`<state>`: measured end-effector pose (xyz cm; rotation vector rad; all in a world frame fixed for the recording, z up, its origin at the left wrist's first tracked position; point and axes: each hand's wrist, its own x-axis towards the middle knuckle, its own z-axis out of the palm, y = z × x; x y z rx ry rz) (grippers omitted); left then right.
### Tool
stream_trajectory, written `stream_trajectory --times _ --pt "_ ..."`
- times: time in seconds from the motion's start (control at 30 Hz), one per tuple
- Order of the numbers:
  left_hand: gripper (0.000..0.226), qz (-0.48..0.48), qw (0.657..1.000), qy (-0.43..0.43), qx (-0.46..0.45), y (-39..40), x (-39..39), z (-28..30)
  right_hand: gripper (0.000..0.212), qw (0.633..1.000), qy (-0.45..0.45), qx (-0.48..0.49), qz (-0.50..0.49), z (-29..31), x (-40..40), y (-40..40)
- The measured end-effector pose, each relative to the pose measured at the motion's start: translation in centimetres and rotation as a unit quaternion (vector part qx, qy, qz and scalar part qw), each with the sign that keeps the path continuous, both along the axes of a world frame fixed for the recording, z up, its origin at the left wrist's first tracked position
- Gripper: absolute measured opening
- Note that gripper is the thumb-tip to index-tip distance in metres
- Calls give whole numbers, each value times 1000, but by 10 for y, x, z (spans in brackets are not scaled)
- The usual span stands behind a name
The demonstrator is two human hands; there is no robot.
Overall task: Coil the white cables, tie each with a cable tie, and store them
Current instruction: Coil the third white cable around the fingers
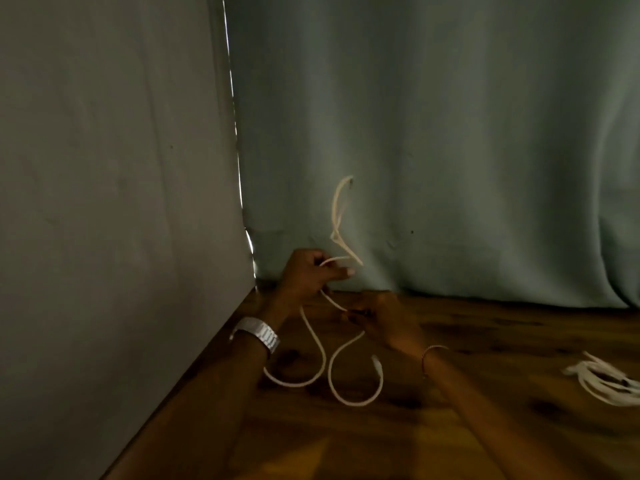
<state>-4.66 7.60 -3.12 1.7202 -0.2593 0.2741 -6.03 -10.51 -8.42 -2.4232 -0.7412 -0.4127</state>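
A long white cable (320, 358) runs through both hands above the wooden table (346, 445). My left hand (306, 275), with a metal watch on its wrist, is raised near the curtain and grips the cable; one end of the cable rises in a bent loop above it. My right hand (381, 318), a thin bangle on its wrist, pinches the same cable lower down. Below the hands the slack lies in two curves on the table and ends in a plug. A bundle of other white cables (606, 381) lies at the right edge.
A grey wall (104, 202) closes off the left side of the table. A pale green curtain (450, 150) hangs along the back edge. The scene is dim and slightly blurred.
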Motion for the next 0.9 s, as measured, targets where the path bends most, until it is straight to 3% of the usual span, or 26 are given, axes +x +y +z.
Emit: stream_trajectory --times 0.03,0.13,0.27,0.43,0.53,0.63,0.7,0.8,0.9 --pt "30 20 999 -36 19 -10 1 3 20 1000 -1 -7 -16 4 5 -6" --pt "24 36 995 -82 -48 -33 1 12 23 995 -8 -13 -96 11 21 -25" --pt "40 20 985 -154 -70 -46 5 14 25 982 2 -46 -186 4 29 -47" --pt "46 -7 978 -134 -162 -60 -5 37 25 942 29 -117 -312 -18 27 -70" --pt "50 -4 981 -127 -144 -63 -7 46 27 921 75 -150 -352 -28 29 -82" --pt "53 54 989 -137 -30 -64 -7 39 39 939 119 -150 -287 -14 28 -82" --pt "53 100 986 -130 32 -65 -2 31 76 973 119 -107 -169 6 19 -71" --pt "47 154 978 -102 99 -68 2 27 110 993 95 22 -59 39 -8 -49" --pt "45 186 974 -84 98 -72 0 27 143 988 153 -16 29 63 -30 -42"
